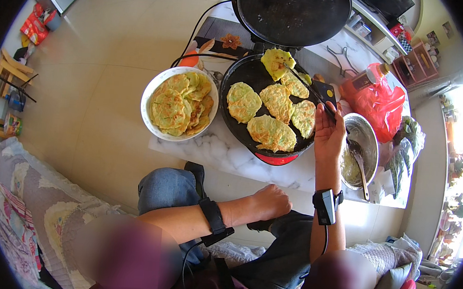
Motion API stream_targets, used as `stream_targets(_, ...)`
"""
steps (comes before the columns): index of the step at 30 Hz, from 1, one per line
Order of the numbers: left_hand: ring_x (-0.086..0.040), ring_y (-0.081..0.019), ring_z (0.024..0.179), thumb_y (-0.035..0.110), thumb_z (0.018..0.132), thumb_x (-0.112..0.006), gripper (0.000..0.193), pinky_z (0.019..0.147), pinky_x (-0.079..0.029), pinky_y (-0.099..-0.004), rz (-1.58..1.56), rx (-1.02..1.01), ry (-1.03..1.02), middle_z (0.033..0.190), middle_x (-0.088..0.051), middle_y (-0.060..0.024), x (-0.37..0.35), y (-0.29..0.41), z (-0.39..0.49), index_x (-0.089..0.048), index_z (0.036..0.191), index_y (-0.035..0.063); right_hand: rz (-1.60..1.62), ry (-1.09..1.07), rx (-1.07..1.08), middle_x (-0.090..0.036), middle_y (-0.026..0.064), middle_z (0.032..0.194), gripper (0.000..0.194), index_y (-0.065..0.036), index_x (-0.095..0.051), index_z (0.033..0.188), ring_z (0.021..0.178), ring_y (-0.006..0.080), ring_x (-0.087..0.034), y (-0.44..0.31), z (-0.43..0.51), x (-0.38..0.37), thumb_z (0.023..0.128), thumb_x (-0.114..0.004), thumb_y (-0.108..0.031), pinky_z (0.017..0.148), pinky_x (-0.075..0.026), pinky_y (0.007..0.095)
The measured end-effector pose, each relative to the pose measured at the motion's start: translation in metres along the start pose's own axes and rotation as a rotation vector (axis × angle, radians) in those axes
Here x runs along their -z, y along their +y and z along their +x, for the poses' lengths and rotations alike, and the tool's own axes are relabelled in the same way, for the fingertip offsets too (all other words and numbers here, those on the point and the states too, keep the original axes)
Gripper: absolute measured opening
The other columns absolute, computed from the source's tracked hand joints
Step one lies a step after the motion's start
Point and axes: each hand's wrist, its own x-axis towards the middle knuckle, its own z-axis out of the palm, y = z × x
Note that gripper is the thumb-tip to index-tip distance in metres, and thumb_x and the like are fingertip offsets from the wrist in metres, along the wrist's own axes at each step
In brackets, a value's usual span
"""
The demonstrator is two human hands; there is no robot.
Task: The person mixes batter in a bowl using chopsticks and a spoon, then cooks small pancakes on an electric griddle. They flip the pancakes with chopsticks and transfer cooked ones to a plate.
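Note:
My right hand (pixel 330 130), palm turned up, grips a pair of dark chopsticks (pixel 310 89). Their tips are at a green-flecked pancake (pixel 277 64), which sits tilted by the far rim of an electric griddle (pixel 234 131). Several more pancakes, one of them a browned oval (pixel 272 133), lie flat on the black cooking plate. The hinged lid (pixel 292 15) stands raised behind. Over my lap, my left hand (pixel 272 202) is curled into a loose fist, with nothing visible in it. To the griddle's left, a white bowl (pixel 146 118) holds a pile of cooked pancakes.
Right of my right hand stands a metal bowl (pixel 374 149) with batter residue and a wooden-handled spatula (pixel 360 165). Behind it are a red plastic bag (pixel 381 111), a capped bottle (pixel 369 78) and bagged greens (pixel 404 154). A black cable (pixel 195 31) runs beside the griddle.

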Motion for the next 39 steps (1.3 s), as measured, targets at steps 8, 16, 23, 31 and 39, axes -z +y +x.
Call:
stream_targets(8,-0.065,-0.0269,0.065,0.014,0.079,-0.055,0.01,0.058,-0.049,-0.0387,0.033,-0.007,-0.121,0.067,-0.063,-0.0088,0.0,-0.001,-0.001,-0.062,0.073,0.0096,-0.466,-0.198,0.175,-0.063,0.0166,0.102,0.035,0.008,-0.056,0.114,0.088,0.023,-0.065,-0.003,-0.022,-0.028,0.098,-0.047,-0.022,0.085,-0.052,0.0321)
stream_targets(16,-0.064,-0.0244,0.065,0.017,0.083,-0.053,0.011,0.059,-0.047,-0.0378,0.062,-0.005,-0.088,0.068,-0.062,-0.0059,-0.005,-0.002,-0.003,-0.061,0.077,0.0115,-0.736,-0.289,0.139,-0.065,0.0103,0.097,0.027,0.003,-0.06,0.114,0.08,0.0126,-0.064,-0.004,-0.058,-0.047,0.097,-0.051,-0.016,0.073,-0.051,0.0239)
stream_targets(23,-0.062,-0.0238,0.063,0.019,0.086,-0.053,0.015,0.057,-0.045,-0.0384,0.083,-0.026,-0.059,0.068,-0.061,-0.0066,-0.012,-0.002,-0.005,-0.061,0.075,0.0131,-0.759,-0.253,0.132,-0.064,0.0088,0.093,0.016,0.003,-0.061,0.103,0.076,0.0113,-0.063,-0.002,-0.056,-0.046,0.094,-0.056,-0.008,0.07,-0.051,0.0235)
stream_targets(31,-0.065,-0.0267,0.065,0.016,0.082,-0.054,0.011,0.058,-0.048,-0.0394,0.035,0.0,-0.122,0.071,-0.064,-0.0108,-0.004,-0.002,-0.002,-0.061,0.075,0.0101,-0.757,-0.074,0.351,-0.065,0.0085,0.088,0.025,0.002,-0.061,0.105,0.069,0.0108,-0.061,-0.033,-0.042,-0.025,0.097,-0.054,-0.02,0.066,-0.048,0.0238)
stream_targets(39,-0.067,-0.0296,0.068,0.014,0.081,-0.054,0.009,0.059,-0.051,-0.0407,0.031,0.034,-0.231,0.073,-0.064,-0.0129,0.003,0.0,0.003,-0.061,0.076,0.0087,-0.774,0.002,0.333,-0.063,0.0078,0.088,0.025,0.001,-0.06,0.104,0.07,0.0113,-0.063,-0.041,-0.039,-0.002,0.097,-0.054,-0.022,0.065,-0.048,0.0234)
